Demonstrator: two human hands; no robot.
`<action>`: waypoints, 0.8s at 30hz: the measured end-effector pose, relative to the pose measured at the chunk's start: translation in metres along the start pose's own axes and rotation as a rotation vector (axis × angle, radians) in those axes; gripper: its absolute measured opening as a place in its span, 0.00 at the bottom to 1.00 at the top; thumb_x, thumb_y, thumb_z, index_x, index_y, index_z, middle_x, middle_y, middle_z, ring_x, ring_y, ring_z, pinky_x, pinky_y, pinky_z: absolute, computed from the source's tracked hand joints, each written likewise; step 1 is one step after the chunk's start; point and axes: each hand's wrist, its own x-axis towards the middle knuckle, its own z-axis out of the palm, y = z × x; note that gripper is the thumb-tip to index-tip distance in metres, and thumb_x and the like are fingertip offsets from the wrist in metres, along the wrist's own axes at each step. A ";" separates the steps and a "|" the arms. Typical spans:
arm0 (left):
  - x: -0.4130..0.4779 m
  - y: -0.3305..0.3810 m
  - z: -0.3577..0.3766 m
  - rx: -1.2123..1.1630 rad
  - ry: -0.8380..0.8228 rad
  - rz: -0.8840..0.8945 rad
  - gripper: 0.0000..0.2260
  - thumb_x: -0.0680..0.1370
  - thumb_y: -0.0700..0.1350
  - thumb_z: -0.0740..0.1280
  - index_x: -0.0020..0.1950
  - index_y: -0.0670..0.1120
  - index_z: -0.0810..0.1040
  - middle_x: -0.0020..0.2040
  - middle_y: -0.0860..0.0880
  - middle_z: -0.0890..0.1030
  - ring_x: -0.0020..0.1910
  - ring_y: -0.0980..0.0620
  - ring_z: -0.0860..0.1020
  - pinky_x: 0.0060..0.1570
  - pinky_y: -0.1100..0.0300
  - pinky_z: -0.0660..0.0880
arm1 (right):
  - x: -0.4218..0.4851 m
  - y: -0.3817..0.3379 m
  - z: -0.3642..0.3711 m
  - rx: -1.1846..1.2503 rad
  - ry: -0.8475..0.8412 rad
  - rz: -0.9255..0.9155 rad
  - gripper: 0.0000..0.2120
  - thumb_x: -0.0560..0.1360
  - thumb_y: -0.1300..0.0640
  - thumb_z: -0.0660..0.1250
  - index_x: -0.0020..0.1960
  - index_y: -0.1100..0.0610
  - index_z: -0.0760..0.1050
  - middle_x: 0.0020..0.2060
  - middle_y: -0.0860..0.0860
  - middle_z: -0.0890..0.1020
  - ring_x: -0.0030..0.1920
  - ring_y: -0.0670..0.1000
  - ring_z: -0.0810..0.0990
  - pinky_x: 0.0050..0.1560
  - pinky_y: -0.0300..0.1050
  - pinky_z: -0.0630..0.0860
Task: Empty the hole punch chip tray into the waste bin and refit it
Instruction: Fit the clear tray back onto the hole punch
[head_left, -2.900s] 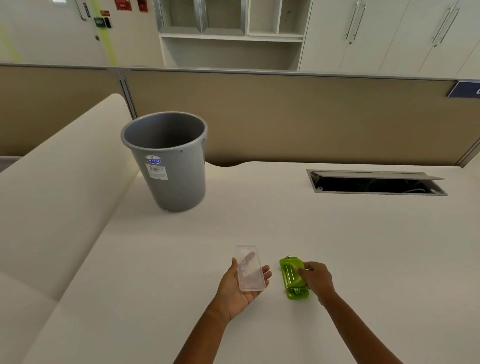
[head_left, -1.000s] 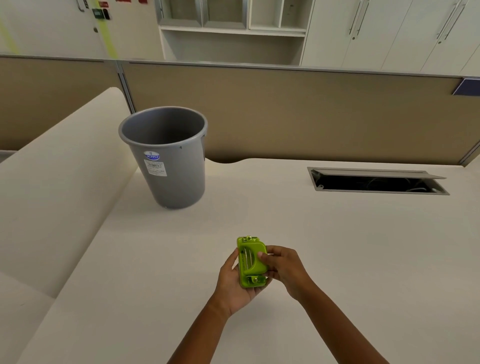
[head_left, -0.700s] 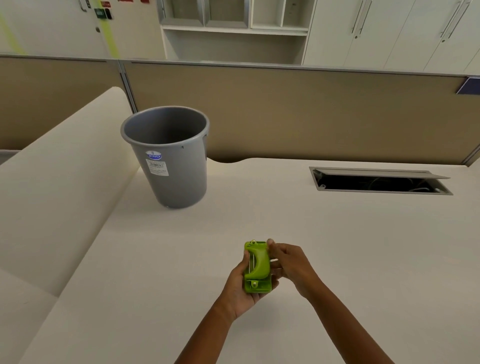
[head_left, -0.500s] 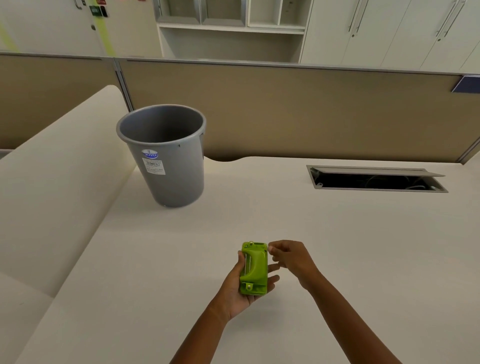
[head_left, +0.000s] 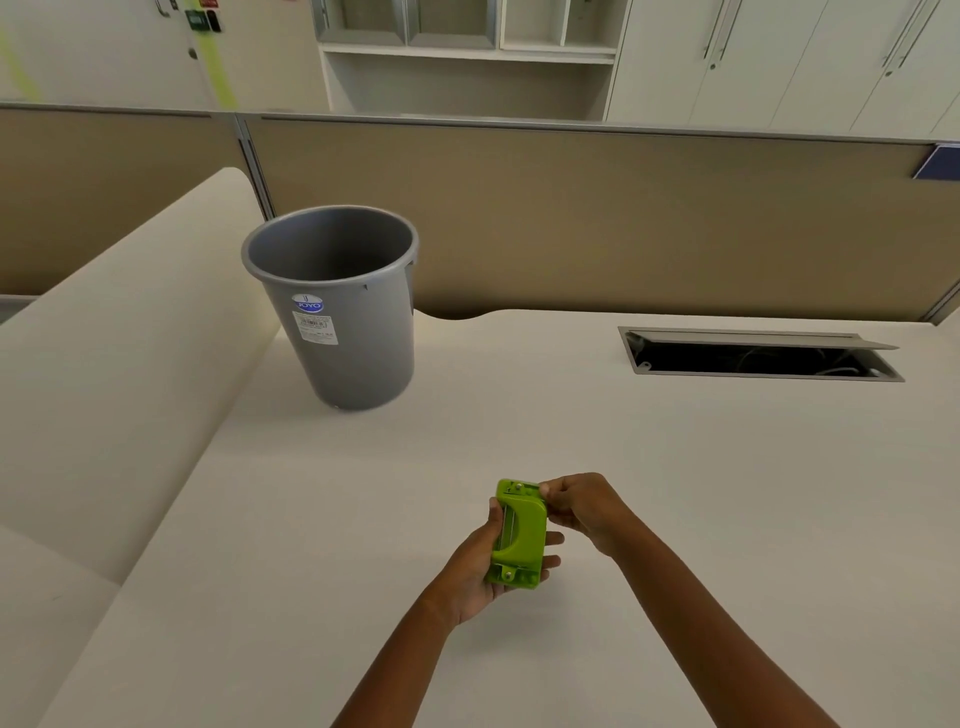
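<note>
A lime-green hole punch (head_left: 519, 535) lies in my left hand (head_left: 475, 566), held above the cream desk with its long axis pointing away from me. My left fingers curl around its underside and right edge. My right hand (head_left: 584, 509) pinches the punch's far right corner with thumb and fingertips. The clear chip tray is hidden; I cannot tell whether it sits under the punch. The grey waste bin (head_left: 337, 301) stands upright on the desk at the far left, well away from both hands, its inside dark.
An open cable hatch (head_left: 753, 356) is cut into the desk at the far right. A raised cream ledge (head_left: 119, 364) runs along the left side. A tan partition (head_left: 597, 218) closes the back of the desk.
At first my left hand held the clear tray and my right held the punch on the desk. Now the punch rests in my left hand, and my right fingers have returned to its far corner.
</note>
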 end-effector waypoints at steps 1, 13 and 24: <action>0.001 0.000 0.000 0.009 0.003 0.006 0.26 0.79 0.59 0.43 0.58 0.48 0.76 0.48 0.48 0.86 0.45 0.49 0.85 0.45 0.58 0.81 | 0.001 -0.001 0.001 -0.003 0.011 0.001 0.12 0.75 0.69 0.62 0.33 0.62 0.74 0.32 0.56 0.77 0.34 0.50 0.76 0.37 0.36 0.75; 0.014 -0.002 0.004 -0.161 0.133 0.117 0.19 0.80 0.56 0.50 0.50 0.47 0.77 0.35 0.50 0.86 0.33 0.55 0.83 0.33 0.64 0.80 | -0.010 0.001 -0.007 0.031 -0.067 -0.074 0.05 0.74 0.64 0.66 0.47 0.64 0.79 0.37 0.53 0.81 0.39 0.47 0.80 0.36 0.33 0.78; 0.011 0.002 0.010 -0.122 0.153 0.176 0.22 0.80 0.56 0.46 0.53 0.48 0.77 0.38 0.51 0.86 0.36 0.57 0.83 0.35 0.64 0.79 | -0.019 0.012 0.010 -0.020 0.055 -0.052 0.10 0.70 0.75 0.60 0.37 0.67 0.77 0.33 0.56 0.78 0.34 0.52 0.78 0.35 0.38 0.77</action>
